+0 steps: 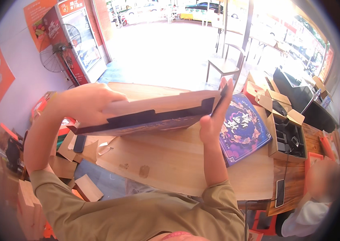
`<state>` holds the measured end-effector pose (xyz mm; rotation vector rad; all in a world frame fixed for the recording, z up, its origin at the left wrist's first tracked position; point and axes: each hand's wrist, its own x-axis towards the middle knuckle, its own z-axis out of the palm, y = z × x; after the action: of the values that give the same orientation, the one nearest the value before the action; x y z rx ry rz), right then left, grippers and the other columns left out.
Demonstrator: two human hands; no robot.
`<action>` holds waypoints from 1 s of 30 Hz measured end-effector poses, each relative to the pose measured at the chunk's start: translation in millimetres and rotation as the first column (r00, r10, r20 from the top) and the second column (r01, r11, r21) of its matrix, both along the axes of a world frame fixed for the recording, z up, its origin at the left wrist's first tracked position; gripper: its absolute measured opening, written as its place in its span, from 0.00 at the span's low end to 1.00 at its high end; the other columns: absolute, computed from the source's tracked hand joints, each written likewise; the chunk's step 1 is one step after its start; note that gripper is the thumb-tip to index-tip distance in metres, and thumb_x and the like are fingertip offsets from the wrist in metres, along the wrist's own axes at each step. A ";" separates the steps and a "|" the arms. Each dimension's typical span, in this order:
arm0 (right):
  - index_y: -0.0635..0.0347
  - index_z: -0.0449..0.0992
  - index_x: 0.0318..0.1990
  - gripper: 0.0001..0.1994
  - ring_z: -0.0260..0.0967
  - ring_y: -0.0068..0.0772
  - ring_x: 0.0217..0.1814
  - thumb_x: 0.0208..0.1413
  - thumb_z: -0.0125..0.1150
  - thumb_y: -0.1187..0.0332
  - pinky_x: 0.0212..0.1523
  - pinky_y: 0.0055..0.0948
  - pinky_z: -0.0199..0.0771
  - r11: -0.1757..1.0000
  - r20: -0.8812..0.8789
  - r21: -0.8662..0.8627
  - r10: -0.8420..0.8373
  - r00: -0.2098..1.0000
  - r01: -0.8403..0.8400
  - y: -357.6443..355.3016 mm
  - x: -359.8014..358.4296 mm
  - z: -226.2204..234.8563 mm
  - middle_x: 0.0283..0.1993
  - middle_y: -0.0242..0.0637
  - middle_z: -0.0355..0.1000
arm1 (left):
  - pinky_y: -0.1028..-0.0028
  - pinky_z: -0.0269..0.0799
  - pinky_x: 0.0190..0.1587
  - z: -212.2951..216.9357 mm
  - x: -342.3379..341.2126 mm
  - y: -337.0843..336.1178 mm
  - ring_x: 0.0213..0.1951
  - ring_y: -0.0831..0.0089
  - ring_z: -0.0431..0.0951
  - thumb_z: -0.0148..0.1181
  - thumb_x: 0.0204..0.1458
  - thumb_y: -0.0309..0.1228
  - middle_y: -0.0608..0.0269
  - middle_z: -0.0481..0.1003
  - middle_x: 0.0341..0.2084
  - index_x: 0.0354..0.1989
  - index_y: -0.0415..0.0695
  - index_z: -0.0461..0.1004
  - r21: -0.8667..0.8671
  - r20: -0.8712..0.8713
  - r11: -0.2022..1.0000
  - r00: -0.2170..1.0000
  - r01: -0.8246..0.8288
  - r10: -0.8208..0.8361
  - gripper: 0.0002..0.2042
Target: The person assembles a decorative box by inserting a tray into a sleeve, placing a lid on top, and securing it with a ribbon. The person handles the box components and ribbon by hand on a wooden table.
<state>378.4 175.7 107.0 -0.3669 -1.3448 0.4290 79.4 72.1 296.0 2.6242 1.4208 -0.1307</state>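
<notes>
A flat cardboard box (158, 108) with a dark purple printed face and plain brown inner board is held tilted above the table. My left hand (93, 102) is closed on its left part, with the fingers bent over the upper edge. At the other end, my right hand (218, 114) holds the dark end flap, its palm against it, fingers pointing up and thumb on the near side. Beside that hand, a purple and blue decorated box (244, 128) with a floral ring lies flat on the table. The held box hides part of the tabletop behind it.
The light wooden table (170, 160) has opened cartons (69, 160) at its left. To the right stand a carton of black devices (288, 136) and a phone (280, 193) with a cable. Another person (310, 209) sits at the lower right. A chair (224, 64) stands beyond.
</notes>
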 end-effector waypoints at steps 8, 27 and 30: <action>0.66 0.58 0.78 0.40 0.62 0.52 0.79 0.53 0.57 0.81 0.75 0.46 0.63 0.953 0.008 -0.257 0.168 0.986 -0.160 25.3 2.8 -10.7 0.78 0.52 0.62 | 0.54 0.73 0.32 -41.3 10.7 -17.6 0.26 0.44 0.78 0.61 0.60 0.29 0.48 0.77 0.21 0.48 0.45 0.81 0.375 0.035 0.922 0.996 -0.092 0.085 0.10; 0.63 0.54 0.76 0.40 0.58 0.49 0.79 0.59 0.71 0.72 0.75 0.48 0.63 0.919 -0.083 -0.343 0.175 0.981 -0.193 84.2 -15.1 -64.5 0.77 0.52 0.58 | 0.56 0.78 0.44 -73.5 -4.2 50.6 0.37 0.50 0.85 0.55 0.60 0.37 0.48 0.84 0.33 0.52 0.48 0.84 0.234 0.156 0.910 0.937 -0.342 0.312 0.17; 0.62 0.53 0.78 0.41 0.59 0.44 0.78 0.60 0.70 0.72 0.73 0.40 0.65 0.897 -0.057 -0.417 0.134 0.989 -0.145 77.9 -18.9 -58.6 0.77 0.49 0.59 | 0.57 0.77 0.39 -74.6 5.0 39.9 0.35 0.51 0.84 0.57 0.58 0.31 0.47 0.83 0.30 0.51 0.45 0.82 0.211 0.162 0.952 0.968 -0.223 0.191 0.15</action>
<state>359.4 253.6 48.4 -0.6211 -1.2513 0.8490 84.4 112.0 221.4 2.5699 1.7411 0.2510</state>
